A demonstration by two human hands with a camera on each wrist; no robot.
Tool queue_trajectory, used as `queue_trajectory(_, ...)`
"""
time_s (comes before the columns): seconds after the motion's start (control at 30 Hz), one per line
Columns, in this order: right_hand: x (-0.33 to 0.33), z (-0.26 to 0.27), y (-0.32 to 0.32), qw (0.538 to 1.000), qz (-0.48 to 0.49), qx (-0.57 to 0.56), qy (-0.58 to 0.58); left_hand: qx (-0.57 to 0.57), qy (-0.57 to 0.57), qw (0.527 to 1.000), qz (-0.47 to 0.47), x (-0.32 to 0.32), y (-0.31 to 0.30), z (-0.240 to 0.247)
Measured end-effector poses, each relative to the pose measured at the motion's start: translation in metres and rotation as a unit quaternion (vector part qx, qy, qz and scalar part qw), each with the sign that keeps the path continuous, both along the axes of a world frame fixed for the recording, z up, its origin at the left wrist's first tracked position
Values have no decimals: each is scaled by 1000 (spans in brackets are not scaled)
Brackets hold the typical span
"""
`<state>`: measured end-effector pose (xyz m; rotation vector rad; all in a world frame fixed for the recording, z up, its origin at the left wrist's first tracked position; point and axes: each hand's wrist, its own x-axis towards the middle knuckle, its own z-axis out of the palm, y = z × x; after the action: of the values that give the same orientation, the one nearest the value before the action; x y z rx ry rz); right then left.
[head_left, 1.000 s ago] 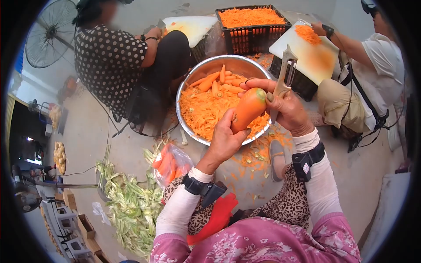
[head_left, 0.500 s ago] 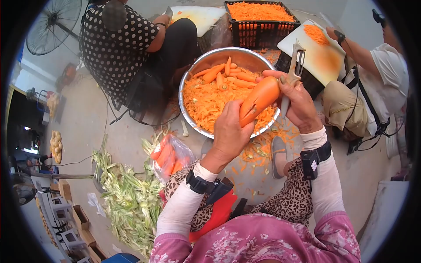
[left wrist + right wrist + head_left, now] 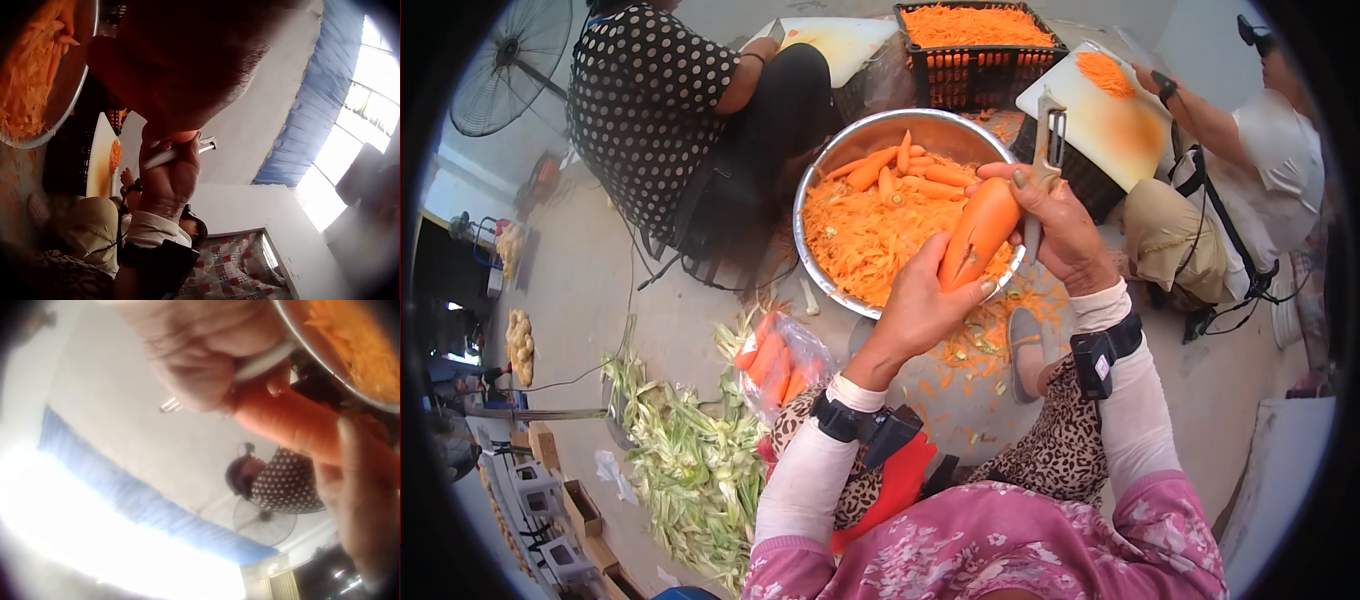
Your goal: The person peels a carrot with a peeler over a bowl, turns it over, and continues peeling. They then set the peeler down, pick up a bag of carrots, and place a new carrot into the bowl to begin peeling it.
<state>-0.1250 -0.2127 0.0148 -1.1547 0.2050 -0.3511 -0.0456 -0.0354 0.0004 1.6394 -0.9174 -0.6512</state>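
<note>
A large orange carrot (image 3: 983,230) with a dark split near its lower end is held at a slant over the basin's right side. My left hand (image 3: 920,312) grips that lower end, thumb along the side. In my right hand (image 3: 1068,240) is a peeler (image 3: 1050,135), its slotted head pointing up past the fingers; the right thumb and fingers also hold the carrot's upper end. The right wrist view shows the carrot (image 3: 290,425) spanning both hands. Below is a metal basin (image 3: 802,235) of orange peelings (image 3: 865,245) with whole carrots (image 3: 940,175) on top.
Corn husks (image 3: 695,470) and a plastic bag of carrots (image 3: 775,365) lie at the left. Two people sit opposite beside white cutting boards (image 3: 1090,130). A black crate (image 3: 980,75) of shredded carrot stands behind the basin. Peel scraps (image 3: 970,370) litter the floor near a shoe.
The carrot has been turned in the hands, so its green stem end no longer shows and the split now faces up. The right thumb has moved onto its upper end.
</note>
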Motion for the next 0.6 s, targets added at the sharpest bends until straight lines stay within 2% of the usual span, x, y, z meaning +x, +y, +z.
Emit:
queue_trajectory(0.03, 0, 2, 0, 1000, 0, -7, 9, -26, 82, 996, -13, -1, -2, 1)
queue_trajectory(0.07, -1, 2, 0, 1000, -3, -11, 7, -30, 79, 996, -16, -1, -2, 4)
queue_trajectory(0.13, -2, 2, 0, 1000, 4, -23, 14, -1, 217, 975, -42, -1, 1, 13)
queue_trajectory(0.17, -1, 0, 1, 1000, 0, -29, 7, -5, 214, 976, -45, 0, 2, 15)
queue_trajectory(0.23, -1, 0, 3, 999, -9, -36, 13, 1, 281, 959, -42, 1, 3, 18)
queue_trajectory(0.33, 1, -2, 3, 997, -30, -63, 42, -31, 296, 954, -35, 4, 2, 14)
queue_trajectory(0.4, -1, -4, -2, 974, -24, -140, 177, -39, 317, 947, -7, 8, 3, 8)
queue_trajectory(0.47, 0, -11, -2, 956, -45, -193, 218, -50, 340, 939, 23, 15, 5, 4)
queue_trajectory(0.53, 2, -23, -7, 886, -53, -414, 202, -27, 341, 938, 58, 22, 7, 4)
queue_trajectory(0.57, -2, -19, -5, 896, -50, -352, 264, -36, 338, 939, 60, 23, 5, 5)
queue_trajectory(0.6, -1, -14, -5, 895, -47, -359, 262, -31, 348, 934, 72, 24, 5, 5)
